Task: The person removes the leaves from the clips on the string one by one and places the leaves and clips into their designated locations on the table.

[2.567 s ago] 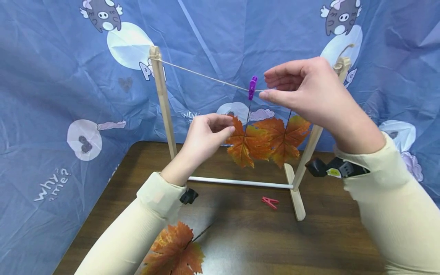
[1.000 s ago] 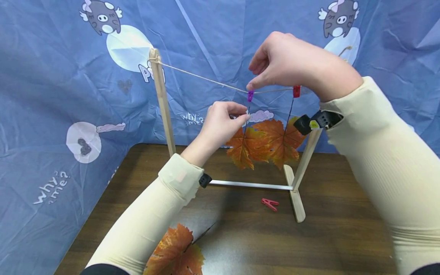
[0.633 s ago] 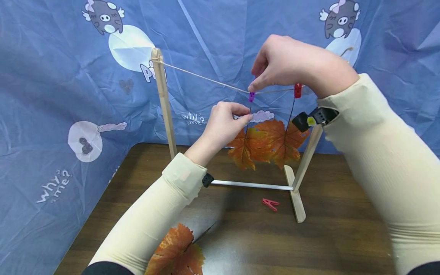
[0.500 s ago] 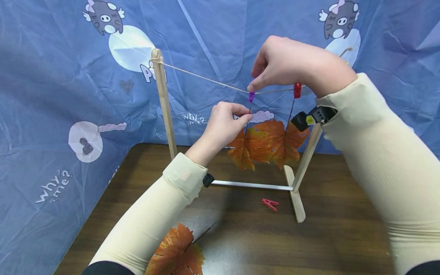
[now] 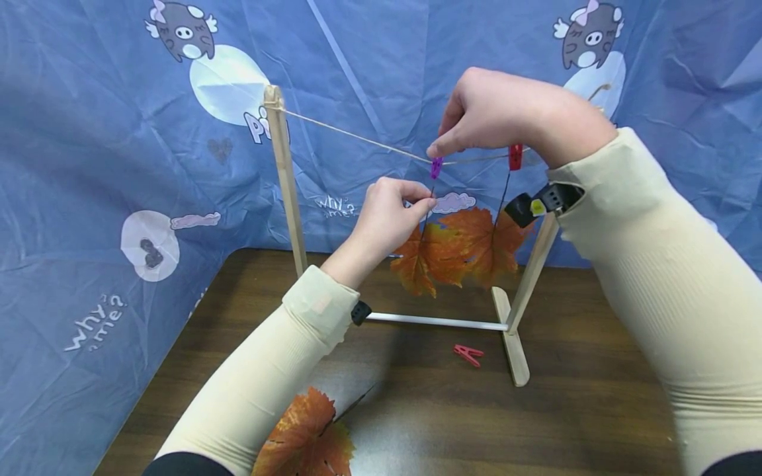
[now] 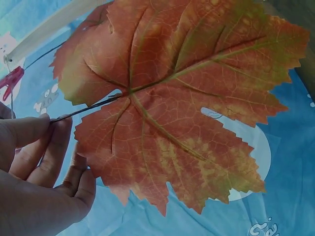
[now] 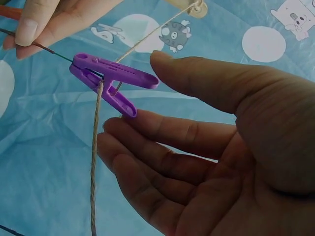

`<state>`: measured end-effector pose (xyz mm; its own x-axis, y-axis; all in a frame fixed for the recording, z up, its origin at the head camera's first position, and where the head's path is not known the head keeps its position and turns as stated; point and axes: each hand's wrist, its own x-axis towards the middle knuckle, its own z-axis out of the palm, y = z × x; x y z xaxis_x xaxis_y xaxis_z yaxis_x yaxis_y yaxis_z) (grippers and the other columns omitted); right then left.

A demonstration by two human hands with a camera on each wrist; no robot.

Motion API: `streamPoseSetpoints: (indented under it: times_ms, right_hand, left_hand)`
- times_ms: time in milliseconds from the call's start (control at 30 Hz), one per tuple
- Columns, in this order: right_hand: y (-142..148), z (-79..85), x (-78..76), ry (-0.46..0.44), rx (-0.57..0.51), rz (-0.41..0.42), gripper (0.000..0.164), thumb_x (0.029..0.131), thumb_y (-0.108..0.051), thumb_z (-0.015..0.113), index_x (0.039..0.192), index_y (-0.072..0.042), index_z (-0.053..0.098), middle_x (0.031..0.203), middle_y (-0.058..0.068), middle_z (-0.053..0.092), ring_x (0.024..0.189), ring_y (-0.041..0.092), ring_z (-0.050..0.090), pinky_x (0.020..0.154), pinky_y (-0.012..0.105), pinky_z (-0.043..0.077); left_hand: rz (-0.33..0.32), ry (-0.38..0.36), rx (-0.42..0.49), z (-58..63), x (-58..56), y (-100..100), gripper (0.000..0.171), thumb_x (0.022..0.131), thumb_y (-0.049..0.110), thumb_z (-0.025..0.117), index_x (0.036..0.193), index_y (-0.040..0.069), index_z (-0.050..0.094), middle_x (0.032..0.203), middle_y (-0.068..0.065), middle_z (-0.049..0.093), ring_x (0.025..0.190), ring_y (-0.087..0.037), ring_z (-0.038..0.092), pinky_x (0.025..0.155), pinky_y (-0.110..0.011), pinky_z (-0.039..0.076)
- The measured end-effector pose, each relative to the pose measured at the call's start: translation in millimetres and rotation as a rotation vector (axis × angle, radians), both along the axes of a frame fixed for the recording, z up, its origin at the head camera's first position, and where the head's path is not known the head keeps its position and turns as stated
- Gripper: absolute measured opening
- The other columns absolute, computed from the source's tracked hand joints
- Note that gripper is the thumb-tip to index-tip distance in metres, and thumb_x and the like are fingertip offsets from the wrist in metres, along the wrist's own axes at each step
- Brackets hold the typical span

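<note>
My left hand [image 5: 389, 208] pinches the dark stem of an orange maple leaf [image 6: 187, 93], which hangs below the string. At the top of that stem, a purple clothespin [image 7: 118, 73] sits on the twine [image 7: 95, 162]. My right hand [image 5: 491, 109] has thumb and index finger at the clothespin's two handles; in the right wrist view the index finger touches the lower handle and the thumb lies close to the upper one. A second maple leaf [image 5: 491, 248] hangs to the right from a red clothespin [image 5: 515, 157], partly behind the first.
The twine runs from a left wooden post [image 5: 282, 165] to a right post [image 5: 536, 264], joined low down by a white rod [image 5: 437, 320]. A loose pinkish-red clothespin [image 5: 468, 354] and another maple leaf [image 5: 306, 436] lie on the brown table [image 5: 440, 416]. A blue printed cloth hangs behind.
My right hand has moved left to the purple clothespin, and my left hand has risen to the leaf's stem. Lately the held leaf has shifted slightly left and the clothespin tilted a little.
</note>
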<state>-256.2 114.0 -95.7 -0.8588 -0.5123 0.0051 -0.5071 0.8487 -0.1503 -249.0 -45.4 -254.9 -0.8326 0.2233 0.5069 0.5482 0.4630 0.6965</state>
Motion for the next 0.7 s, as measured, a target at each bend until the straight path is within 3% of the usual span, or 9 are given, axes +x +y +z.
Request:
streamPoseSetpoints:
  times_ms: [133, 367, 700]
  right_hand:
    - [-1.7, -0.1, 0.3, 0.008, -0.002, -0.002, 0.037, 0.094, -0.039, 0.074, 0.106, -0.004, 0.080, 0.105, 0.015, 0.074, 0.098, 0.028, 0.063, 0.081, 0.047, 0.051]
    - [-1.1, -0.6, -0.2, 0.035, 0.030, 0.035, 0.033, 0.096, -0.034, 0.072, 0.104, -0.003, 0.080, 0.092, 0.010, 0.075, 0.090, 0.026, 0.063, 0.075, 0.044, 0.050]
    - [1.8, -2.7, -1.4, 0.116, -0.028, 0.061, 0.030, 0.098, -0.031, 0.071, 0.106, -0.004, 0.080, 0.094, 0.010, 0.076, 0.084, 0.023, 0.065, 0.069, 0.039, 0.049]
  left_hand:
    - [-0.001, -0.003, 0.006, -0.2, -0.1, -0.8, 0.009, 0.094, 0.011, 0.075, 0.094, 0.004, 0.081, 0.089, 0.000, 0.075, 0.074, -0.015, 0.058, 0.065, -0.029, 0.046]
    - [0.001, -0.002, -0.001, 0.6, 0.6, -0.3, 0.010, 0.094, 0.011, 0.075, 0.094, 0.004, 0.082, 0.088, 0.000, 0.075, 0.076, -0.014, 0.059, 0.066, -0.029, 0.046]
    - [0.008, 0.005, -0.032, 1.9, 1.8, -0.8, 0.010, 0.095, 0.012, 0.074, 0.095, 0.006, 0.082, 0.091, 0.000, 0.076, 0.083, -0.013, 0.062, 0.072, -0.029, 0.047]
